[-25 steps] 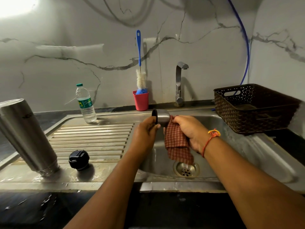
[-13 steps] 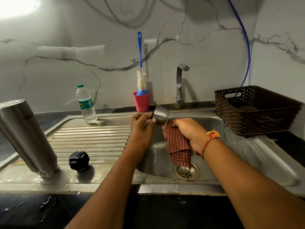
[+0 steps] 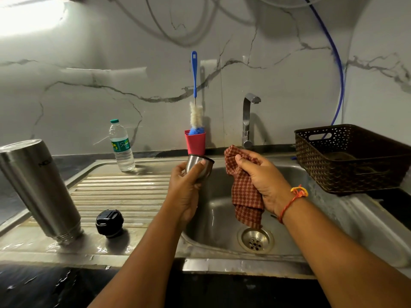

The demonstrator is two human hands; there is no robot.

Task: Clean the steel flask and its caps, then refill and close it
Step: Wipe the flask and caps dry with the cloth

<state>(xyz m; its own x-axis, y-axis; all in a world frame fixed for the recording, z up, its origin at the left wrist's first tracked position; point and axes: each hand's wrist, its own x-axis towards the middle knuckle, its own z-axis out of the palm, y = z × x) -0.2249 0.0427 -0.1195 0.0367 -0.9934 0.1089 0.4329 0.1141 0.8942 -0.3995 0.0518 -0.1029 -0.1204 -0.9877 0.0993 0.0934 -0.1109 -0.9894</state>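
From my feed, the left hand [image 3: 186, 192] is up over the left edge of the sink [image 3: 311, 218], its fingers and thumb curled round the steel cap [image 3: 200, 167]. The cap's dark-rimmed open end points up and away from me. The right hand [image 3: 264, 181] is level with it over the basin, its fingers bunched on a red checked cloth [image 3: 244, 196] that hangs down from the palm toward the drain [image 3: 255, 240]. Cloth and cap are close but apart. A red and yellow thread [image 3: 298, 193] circles the right wrist.

On the wet drainboard [image 3: 124, 192] to the left, the steel flask [image 3: 37, 190] stands mouth down, its threaded neck on the metal, and it leans left in my view. The black cap [image 3: 109, 222] sits just to its right, not touching it. At the far end of the drainboard stands a plastic water bottle [image 3: 121, 147] with a green lid. Behind the sink, a red cup [image 3: 195, 142] holds a blue-handled bottle brush [image 3: 194, 85], with the tap [image 3: 248, 121] to its right. A dark woven basket [image 3: 351, 161] sits on the sink's right side. The dark counter [image 3: 44, 285] in front is wet.
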